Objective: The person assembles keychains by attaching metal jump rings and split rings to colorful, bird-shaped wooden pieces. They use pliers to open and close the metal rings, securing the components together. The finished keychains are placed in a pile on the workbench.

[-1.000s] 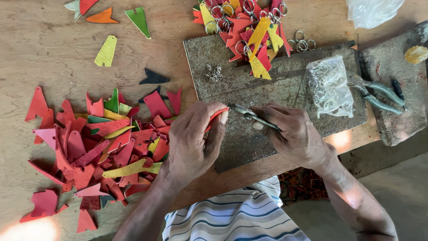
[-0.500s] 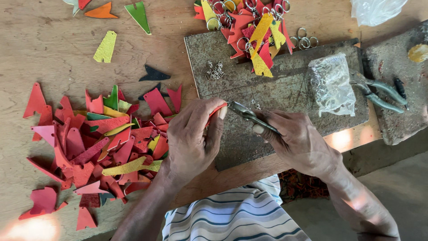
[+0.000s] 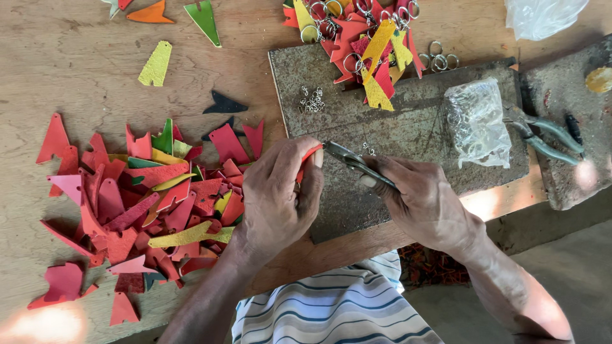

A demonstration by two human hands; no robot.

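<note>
Now two hands work over one grey slab (image 3: 357,210) on the counter (image 3: 76,83): the left hand (image 3: 280,197) pinches one red tag (image 3: 308,157) in a closed grip, the right hand (image 3: 424,200) clasps one pair of pliers (image 3: 357,162), tips just beside the tag; both sit as before, pliers slightly lower

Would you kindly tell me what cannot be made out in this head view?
- Red piece: mostly hidden inside the left hand.
- Pliers: handles hidden under the right hand; whether the tips touch the piece is too small to tell.
- Clear bag: cut off by the top edge.
</note>
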